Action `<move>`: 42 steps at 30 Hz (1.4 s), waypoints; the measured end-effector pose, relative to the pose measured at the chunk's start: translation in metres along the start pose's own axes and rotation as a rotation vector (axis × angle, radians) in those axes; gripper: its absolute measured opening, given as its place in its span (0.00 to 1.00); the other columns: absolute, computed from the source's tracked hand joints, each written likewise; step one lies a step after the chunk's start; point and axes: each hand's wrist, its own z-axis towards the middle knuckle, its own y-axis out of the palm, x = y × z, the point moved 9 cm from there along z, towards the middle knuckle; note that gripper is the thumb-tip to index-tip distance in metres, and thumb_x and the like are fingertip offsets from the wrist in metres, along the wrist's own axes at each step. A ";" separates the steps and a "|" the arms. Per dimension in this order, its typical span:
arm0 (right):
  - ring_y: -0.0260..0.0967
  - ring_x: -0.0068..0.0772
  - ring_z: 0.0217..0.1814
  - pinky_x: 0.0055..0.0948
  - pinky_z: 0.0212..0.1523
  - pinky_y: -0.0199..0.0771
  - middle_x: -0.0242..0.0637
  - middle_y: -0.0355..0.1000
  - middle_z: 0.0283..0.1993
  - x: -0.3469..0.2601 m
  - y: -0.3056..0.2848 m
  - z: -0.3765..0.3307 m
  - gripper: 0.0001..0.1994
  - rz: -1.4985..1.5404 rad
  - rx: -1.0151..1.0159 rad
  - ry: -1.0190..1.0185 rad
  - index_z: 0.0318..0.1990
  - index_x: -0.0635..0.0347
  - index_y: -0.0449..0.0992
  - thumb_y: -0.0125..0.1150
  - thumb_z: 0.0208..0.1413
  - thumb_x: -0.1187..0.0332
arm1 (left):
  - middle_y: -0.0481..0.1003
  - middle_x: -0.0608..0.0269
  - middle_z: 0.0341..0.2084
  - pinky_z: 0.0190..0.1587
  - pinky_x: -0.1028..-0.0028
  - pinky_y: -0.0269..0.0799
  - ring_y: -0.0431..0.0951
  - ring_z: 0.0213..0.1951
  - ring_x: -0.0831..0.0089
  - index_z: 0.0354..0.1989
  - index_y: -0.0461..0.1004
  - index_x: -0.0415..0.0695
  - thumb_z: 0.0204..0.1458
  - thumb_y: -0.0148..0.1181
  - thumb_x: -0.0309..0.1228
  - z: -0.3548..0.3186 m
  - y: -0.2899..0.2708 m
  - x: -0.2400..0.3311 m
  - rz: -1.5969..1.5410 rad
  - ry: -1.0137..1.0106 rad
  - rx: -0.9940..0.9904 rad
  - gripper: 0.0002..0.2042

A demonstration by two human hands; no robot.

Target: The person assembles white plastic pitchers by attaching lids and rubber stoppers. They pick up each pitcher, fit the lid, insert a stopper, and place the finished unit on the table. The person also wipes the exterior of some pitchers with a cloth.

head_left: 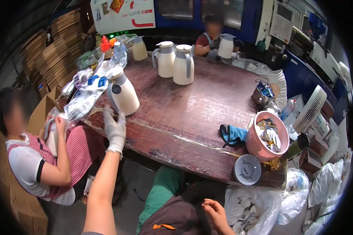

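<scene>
My left hand (115, 132), in a white glove, reaches over the table's near left edge with its fingers stretched out and apart. Just beyond its fingertips stands a cream thermos jug (126, 96) with a grey collar and handle and a round dark label; whether the fingers touch it I cannot tell. My bare right hand (215, 214) is low by my lap, fingers loosely bent and apart, with nothing seen in it. Two more cream jugs, one (183, 67) in front of the other (165, 60), stand mid-table. Another jug (139, 49) is at the far left.
On the brown table (176, 113), a pink bucket (257, 143) of discs, a grey round lid (247, 169) and a blue glove (234, 134) sit at right. A bag of discs (243, 211) lies below. One co-worker handles plastic at left; another holds a jug (226, 46) across.
</scene>
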 end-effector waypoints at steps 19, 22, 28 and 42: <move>0.70 0.46 0.51 0.39 0.50 0.70 0.48 0.68 0.53 -0.307 0.082 0.217 0.22 -1.183 0.155 -0.826 0.56 0.57 0.67 0.61 0.53 0.67 | 0.71 0.52 0.51 0.63 0.55 0.54 0.66 0.57 0.54 0.48 0.74 0.46 0.48 0.58 0.42 -0.138 0.116 0.001 0.471 0.397 -0.434 0.20; 0.64 0.49 0.60 0.41 0.58 0.66 0.45 0.64 0.61 -0.346 0.115 0.277 0.27 -1.521 0.241 -1.055 0.59 0.58 0.65 0.63 0.51 0.64 | 0.71 0.52 0.52 0.63 0.54 0.54 0.67 0.57 0.54 0.47 0.74 0.45 0.48 0.58 0.41 -0.136 0.112 -0.004 0.485 0.399 -0.427 0.19; 0.66 0.44 0.61 0.40 0.59 0.66 0.46 0.68 0.58 -0.417 0.106 0.365 0.34 -1.597 0.529 -0.780 0.61 0.59 0.64 0.65 0.47 0.54 | 0.70 0.51 0.50 0.62 0.53 0.55 0.66 0.56 0.53 0.47 0.73 0.46 0.46 0.58 0.38 -0.136 0.118 0.002 0.427 0.422 -0.458 0.19; 0.68 0.45 0.40 0.39 0.38 0.70 0.42 0.70 0.33 -0.324 0.095 0.144 0.19 -1.269 0.282 -1.364 0.27 0.60 0.73 0.72 0.36 0.56 | 0.65 0.56 0.60 0.66 0.65 0.53 0.63 0.62 0.64 0.66 0.56 0.43 0.49 0.62 0.26 -0.107 0.095 0.014 -0.507 -0.087 -0.548 0.34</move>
